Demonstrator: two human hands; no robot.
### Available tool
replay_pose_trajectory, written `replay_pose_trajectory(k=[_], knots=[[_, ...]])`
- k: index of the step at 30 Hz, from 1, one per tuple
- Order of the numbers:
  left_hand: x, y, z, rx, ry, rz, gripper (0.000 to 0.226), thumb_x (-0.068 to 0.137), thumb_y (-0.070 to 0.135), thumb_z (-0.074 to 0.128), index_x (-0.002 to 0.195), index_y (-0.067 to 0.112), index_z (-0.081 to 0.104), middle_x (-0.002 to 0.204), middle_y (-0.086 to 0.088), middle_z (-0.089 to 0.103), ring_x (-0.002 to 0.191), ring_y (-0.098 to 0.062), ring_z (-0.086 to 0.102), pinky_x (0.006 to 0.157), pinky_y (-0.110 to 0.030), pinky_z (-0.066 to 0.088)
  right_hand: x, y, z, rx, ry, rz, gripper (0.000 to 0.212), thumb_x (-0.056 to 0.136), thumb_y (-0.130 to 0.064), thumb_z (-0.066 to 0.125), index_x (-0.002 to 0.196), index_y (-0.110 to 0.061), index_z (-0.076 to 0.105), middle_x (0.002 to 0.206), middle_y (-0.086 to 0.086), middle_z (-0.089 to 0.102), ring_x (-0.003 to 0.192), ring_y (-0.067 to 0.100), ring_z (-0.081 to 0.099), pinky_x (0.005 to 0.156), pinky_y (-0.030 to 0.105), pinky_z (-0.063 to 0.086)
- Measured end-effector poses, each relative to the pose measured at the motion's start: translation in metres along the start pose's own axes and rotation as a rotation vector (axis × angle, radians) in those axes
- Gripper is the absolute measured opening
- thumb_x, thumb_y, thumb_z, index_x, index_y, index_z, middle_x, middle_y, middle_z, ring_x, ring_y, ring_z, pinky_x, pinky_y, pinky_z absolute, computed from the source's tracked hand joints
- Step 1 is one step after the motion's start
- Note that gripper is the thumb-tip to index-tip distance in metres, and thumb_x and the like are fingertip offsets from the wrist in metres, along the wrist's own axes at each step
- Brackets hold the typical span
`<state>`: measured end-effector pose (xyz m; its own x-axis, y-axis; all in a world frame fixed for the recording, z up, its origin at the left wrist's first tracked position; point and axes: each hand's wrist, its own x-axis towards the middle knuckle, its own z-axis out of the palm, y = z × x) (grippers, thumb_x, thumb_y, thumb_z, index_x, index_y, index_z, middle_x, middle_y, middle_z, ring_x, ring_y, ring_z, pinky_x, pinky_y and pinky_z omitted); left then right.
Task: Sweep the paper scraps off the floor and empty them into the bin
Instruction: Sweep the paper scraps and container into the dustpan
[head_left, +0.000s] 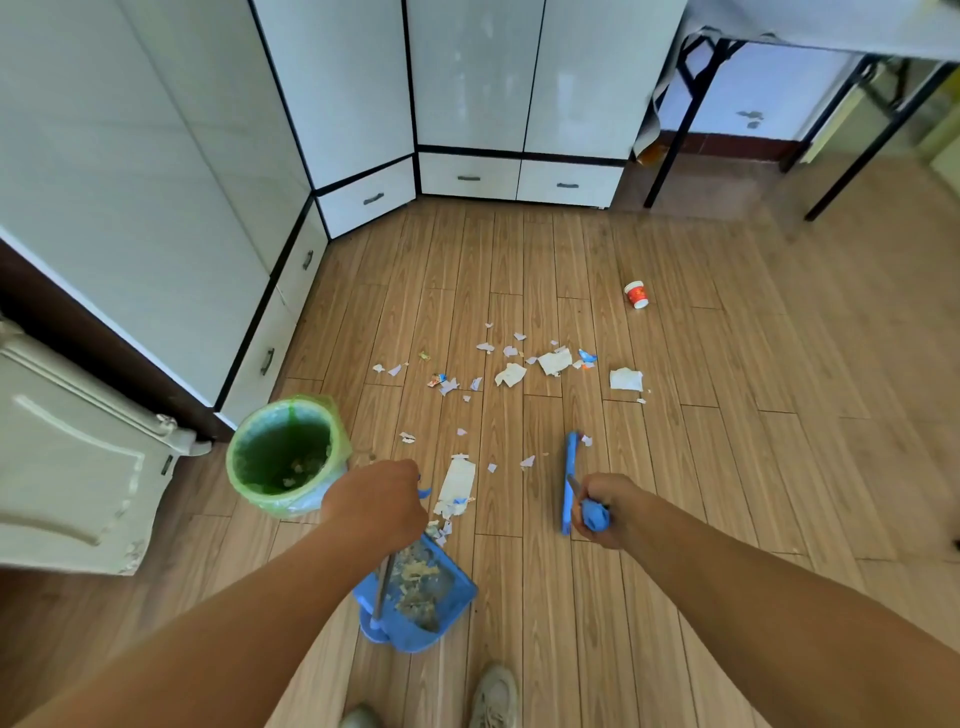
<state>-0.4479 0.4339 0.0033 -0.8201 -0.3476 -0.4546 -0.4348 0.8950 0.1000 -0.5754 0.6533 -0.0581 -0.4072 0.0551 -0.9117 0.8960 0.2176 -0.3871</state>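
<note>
left hand (375, 501) fisted round the blue dustpan (415, 597) handle, right hand (602, 512) clenched on the broom (570, 480); paper scraps (511, 374) litter the floor (727, 467) beside the green-lined bin (288, 457). red cup (637, 294) print unreadable.

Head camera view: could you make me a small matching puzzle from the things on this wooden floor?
Things:
1. blue plastic dustpan
2. bin with green liner
3. red and white paper cup
4. blue broom head

Descriptions:
A. lying far off, past the scraps
B. held by the left hand
C. beside the white cabinet
D. held by the right hand

Pairs: 1-B, 2-C, 3-A, 4-D
</note>
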Motion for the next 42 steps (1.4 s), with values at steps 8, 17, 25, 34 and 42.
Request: replay_pose_trajectory(k=[8,17,25,34,42], knots=[[0.003,0.028,-0.002,0.080,0.028,0.058,0.022,0.082,0.015,0.048,0.103,0.016,0.055,0.097,0.002,0.059,0.092,-0.022,0.062,0.066,-0.029,0.043,0.000,0.011,0.029,-0.072,-0.147,0.008,0.017,0.090,0.004,0.036,0.086,-0.005,0.050,0.067,0.010,0.045,0.045,0.012,0.040,0.032,0.016,0.041],[-0.002,0.037,0.002,-0.019,0.018,0.000,0.025,0.082,0.012,0.048,0.107,0.015,0.054,0.104,-0.003,0.061,0.093,-0.024,0.064,0.068,-0.031,0.045,0.005,-0.001,0.012,-0.210,-0.094,-0.066,0.017,0.089,0.007,0.034,0.091,-0.007,0.044,0.071,0.010,0.044,0.050,0.017,0.045,0.034,0.017,0.040],[0.002,0.039,0.024,-0.291,0.008,-0.113,0.007,0.086,0.013,0.047,0.088,0.017,0.042,0.093,-0.003,0.058,0.087,-0.024,0.060,0.069,-0.032,0.045,-0.004,0.010,0.023,-0.272,-0.209,-0.037,0.027,0.087,0.009,0.038,0.066,-0.004,0.047,0.059,0.008,0.042,0.042,0.013,0.040,0.034,0.014,0.036],[0.020,0.044,0.025,-0.362,0.033,-0.160,0.015,0.086,0.011,0.049,0.100,0.011,0.053,0.104,-0.004,0.060,0.092,-0.024,0.062,0.071,-0.033,0.048,-0.012,-0.005,0.047,-0.360,-0.129,-0.112,0.019,0.092,0.004,0.038,0.075,-0.004,0.044,0.063,0.009,0.044,0.032,0.015,0.044,0.031,0.012,0.036],[0.047,0.044,0.021,-0.423,-0.055,-0.094,0.018,0.086,0.013,0.050,0.102,0.007,0.051,0.105,-0.011,0.058,0.096,-0.031,0.062,0.069,-0.035,0.043,0.001,-0.013,0.067,-0.438,-0.122,-0.071,0.012,0.089,0.002,0.048,0.100,-0.001,0.050,0.062,0.010,0.050,0.046,0.016,0.049,0.036,0.018,0.039]])
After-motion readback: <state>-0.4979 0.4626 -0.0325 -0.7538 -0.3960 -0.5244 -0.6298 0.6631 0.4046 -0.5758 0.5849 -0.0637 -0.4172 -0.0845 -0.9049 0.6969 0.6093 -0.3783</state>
